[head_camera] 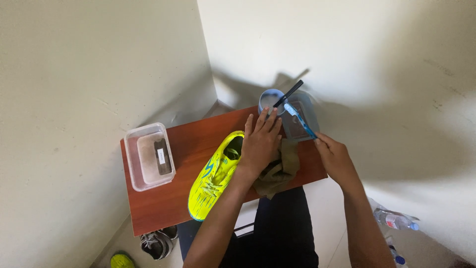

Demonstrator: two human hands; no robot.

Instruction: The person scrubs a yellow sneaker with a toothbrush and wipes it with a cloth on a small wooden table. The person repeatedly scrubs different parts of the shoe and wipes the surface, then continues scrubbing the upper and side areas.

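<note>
now left hand [259, 144] flat, open on yellow shoe [214, 174]; right hand [336, 158] grips blue toothbrush [300, 121].

Clear lidded tub [149, 156], floor bottles [394, 219]

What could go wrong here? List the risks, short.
The cup and the clear container sit at the far edge of the small table; a nudge from the right hand working the blue brush might tip them off. The left hand presses the yellow shoe, whose toe overhangs the near edge and may slide.
</note>
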